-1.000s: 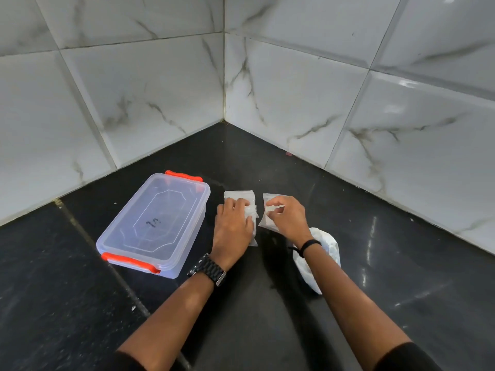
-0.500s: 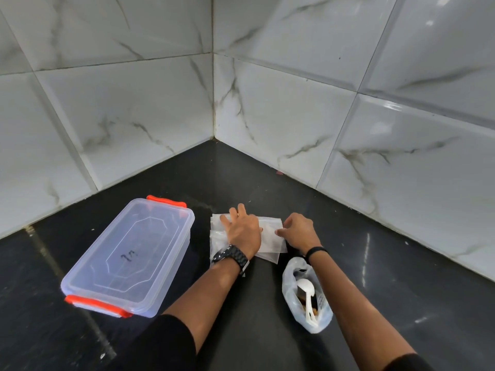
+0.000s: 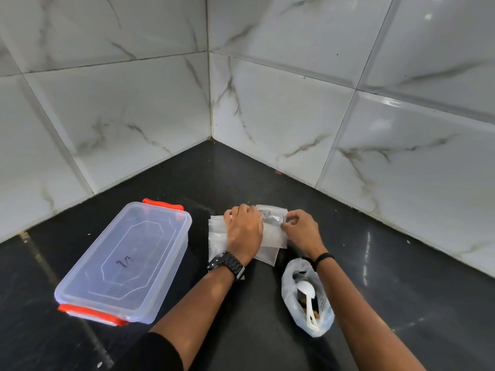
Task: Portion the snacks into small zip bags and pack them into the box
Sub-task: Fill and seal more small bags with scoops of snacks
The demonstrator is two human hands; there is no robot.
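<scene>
Where a glossy black stone counter (image 3: pixel 401 277) meets two white marble-veined tiled walls (image 3: pixel 134 103) in a corner, a person's two bare forearms reach in from below. At the left, a clear rectangular plastic box with orange clip handles (image 3: pixel 123 263) sits on the counter with its lid on. Just right of it, a small stack of clear flat zip bags (image 3: pixel 270 236) lies on the counter, near the corner. The left hand (image 3: pixel 245 231), with a black link watch (image 3: pixel 227 265) on its wrist, rests palm down on the stack, its fingers bent over the far edge. The right hand (image 3: pixel 301 231), wearing a thin black wristband (image 3: pixel 324 257), pinches the top right edge of the uppermost bag between thumb and fingertips. Nearest the viewer, under the right forearm, a thin white plastic bag of brown snacks (image 3: pixel 308 298) lies open, with a white plastic spoon (image 3: pixel 308 293) standing inside it.
</scene>
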